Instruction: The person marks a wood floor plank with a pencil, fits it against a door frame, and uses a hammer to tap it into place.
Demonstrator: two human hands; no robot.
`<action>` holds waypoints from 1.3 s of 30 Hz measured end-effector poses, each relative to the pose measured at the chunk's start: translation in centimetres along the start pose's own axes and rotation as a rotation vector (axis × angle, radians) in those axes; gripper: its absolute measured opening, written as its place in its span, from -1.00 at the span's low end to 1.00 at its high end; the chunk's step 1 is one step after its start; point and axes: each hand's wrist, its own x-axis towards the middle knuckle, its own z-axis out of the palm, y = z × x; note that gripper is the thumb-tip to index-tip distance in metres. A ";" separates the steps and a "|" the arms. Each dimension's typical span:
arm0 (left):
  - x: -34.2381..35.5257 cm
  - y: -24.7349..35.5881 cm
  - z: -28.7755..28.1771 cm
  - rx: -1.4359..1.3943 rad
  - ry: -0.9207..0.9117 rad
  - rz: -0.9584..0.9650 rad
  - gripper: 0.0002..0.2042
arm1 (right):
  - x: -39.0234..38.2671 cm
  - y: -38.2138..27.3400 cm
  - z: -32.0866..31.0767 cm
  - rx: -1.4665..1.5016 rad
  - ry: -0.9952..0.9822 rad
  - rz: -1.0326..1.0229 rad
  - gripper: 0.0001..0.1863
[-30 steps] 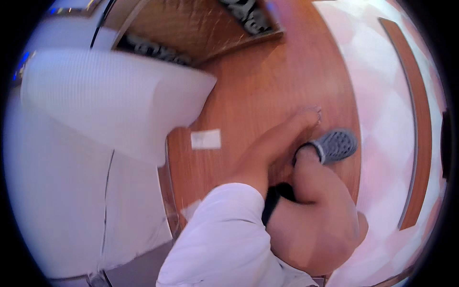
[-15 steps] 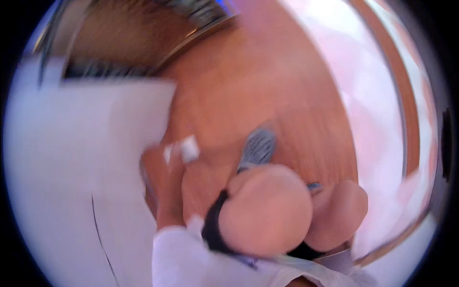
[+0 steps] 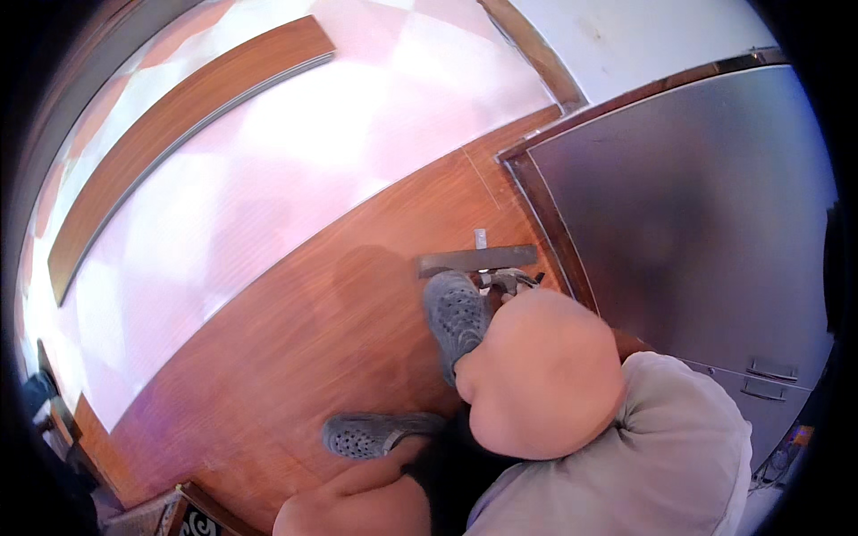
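Observation:
Neither of my hands shows plainly. Light grey cloth, seemingly my shirt (image 3: 679, 438), bulges beside my raised knee (image 3: 545, 375), which hides whatever lies behind it. Just past that knee, a small dark metal tool (image 3: 511, 281), perhaps a hammer head, is partly covered; I cannot tell whether a hand holds it. Beyond it, a flat grey bar (image 3: 478, 259) lies on the floor with a short pale strip (image 3: 481, 238) sticking out from under it. My feet wear grey clogs (image 3: 454, 313), one close to the bar.
Wood-look flooring (image 3: 331, 313) meets a pink and white chequered surface (image 3: 375, 107), where a long brown plank (image 3: 188, 125) lies. At the right stands a large grey cabinet (image 3: 688, 223) with handles. A dark-framed object (image 3: 197, 514) sits at the lower left.
The view has swung round sharply and is less blurred. My left hand, earlier around a small white thing, has left the picture. The grey bar, tool and cabinet have come into sight.

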 end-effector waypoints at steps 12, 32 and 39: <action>10.8 41.8 -19.3 0.316 -0.077 0.997 0.02 | 2.6 -31.4 -8.5 0.498 0.163 -0.893 -0.59; 3.1 89.0 15.7 0.089 0.090 1.527 -0.27 | 16.8 -54.1 -31.0 -1.114 0.664 -1.049 -0.78; 2.3 90.1 18.8 -0.100 0.144 1.561 -0.30 | 24.6 -48.5 -33.1 -1.254 0.586 -0.819 -0.81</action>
